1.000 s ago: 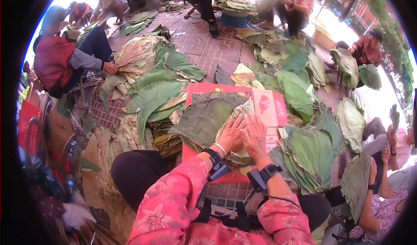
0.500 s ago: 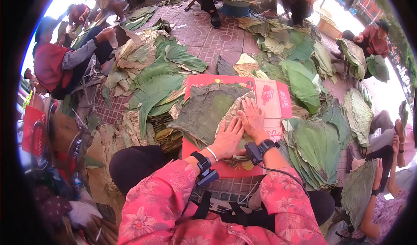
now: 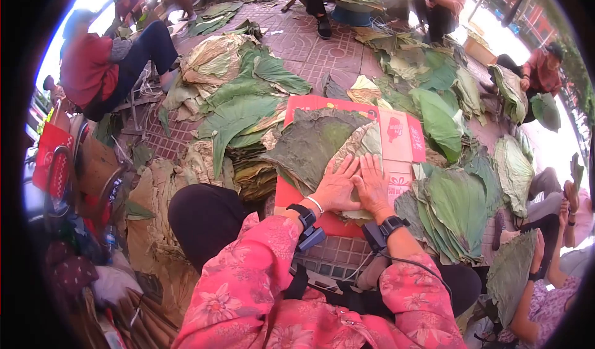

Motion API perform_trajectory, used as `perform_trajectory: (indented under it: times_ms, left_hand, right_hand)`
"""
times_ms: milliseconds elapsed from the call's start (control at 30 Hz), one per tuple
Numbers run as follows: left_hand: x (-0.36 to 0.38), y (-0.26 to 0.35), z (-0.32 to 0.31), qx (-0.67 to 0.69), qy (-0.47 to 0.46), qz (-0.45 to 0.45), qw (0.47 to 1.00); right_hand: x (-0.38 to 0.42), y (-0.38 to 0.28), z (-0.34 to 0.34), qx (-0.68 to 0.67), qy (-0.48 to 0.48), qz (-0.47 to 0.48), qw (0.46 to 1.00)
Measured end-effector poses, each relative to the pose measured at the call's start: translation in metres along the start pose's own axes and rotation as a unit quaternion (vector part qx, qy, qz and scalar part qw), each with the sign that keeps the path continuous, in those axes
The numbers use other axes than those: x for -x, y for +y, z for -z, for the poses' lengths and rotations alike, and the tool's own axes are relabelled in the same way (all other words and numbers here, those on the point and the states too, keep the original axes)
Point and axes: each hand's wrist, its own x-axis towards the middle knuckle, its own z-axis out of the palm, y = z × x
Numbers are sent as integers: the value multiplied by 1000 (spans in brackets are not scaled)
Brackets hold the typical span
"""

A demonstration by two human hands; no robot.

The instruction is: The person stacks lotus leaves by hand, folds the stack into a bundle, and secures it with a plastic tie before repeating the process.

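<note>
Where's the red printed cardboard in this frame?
In the head view, the red printed cardboard lies centrally before the person, beneath the dark leaf, left hand and right hand, left of the green leaf stack.

Comprises a broad, dull grey-green dried leaf (image 3: 310, 146) and a narrower, wrinkled, pale tan-and-green leaf (image 3: 367, 139). Lies roughly flat on a red, printed cardboard sheet (image 3: 331, 226), with the pale leaf overlapping the right side of the dull leaf. On the dull leaf, shows a matte, creased surface and an uneven edge; projects past the sheet's left edge. On the pale leaf, shows a nearly straight right margin beside the sheet's light printed panel (image 3: 396, 135).
</note>
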Motion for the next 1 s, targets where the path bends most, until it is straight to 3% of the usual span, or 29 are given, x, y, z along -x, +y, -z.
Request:
perform_trajectory:
  times_ms: [100, 200, 233, 300, 367, 467, 500, 567, 600, 700, 767, 800, 900, 1000]
  left_hand:
    - [0, -9, -5, 102, 19, 8, 995]
    - [-5, -25, -10, 303, 38, 63, 950]
    - [-8, -25, -11, 299, 93, 62, 948]
    - [-8, -25, 0, 522, 117, 136, 834]
    - [-9, -25, 5, 682, 175, 189, 684]
    - [-2, -23, 24, 722, 207, 235, 617]
    - [1, -26, 24, 685, 225, 262, 641]
    - [16, -35, 24, 373, 395, 323, 775]
    - [26, -38, 26, 194, 457, 335, 801]
    - [57, -49, 29, 76, 546, 534, 641]
    - [80, -83, -7, 304, 455, 586, 597]
    - [90, -88, -4, 508, 340, 560, 559]
    - [89, -78, 31, 621, 248, 464, 581]
    - [69, -85, 19, 558, 365, 423, 614]
  right_hand:
    - [-2, 5, 2, -30, -26, -18, 999]
    - [-16, -15, 27, -7, -118, -89, 989]
    - [-22, -21, 28, 2, -107, -84, 991]
    - [-28, -37, 25, 19, -87, -80, 993]
    - [-30, -41, 5, -22, -45, -62, 997]
    - [-23, -52, -18, 18, 5, -34, 999]
    - [-22, -55, -16, 49, -3, -24, 999]
    - [-23, -58, -15, 60, -22, -15, 998]
    - [-23, -61, -13, 64, -31, -23, 997]
    - [-24, -70, -8, 68, -49, -39, 996]
    - [-22, -70, -8, 66, -48, -46, 996]
    - [-22, -71, -7, 67, -50, -44, 995]
    - [-21, -71, -1, 74, -45, -44, 995]
    - [-20, -73, -4, 74, -37, -40, 996]
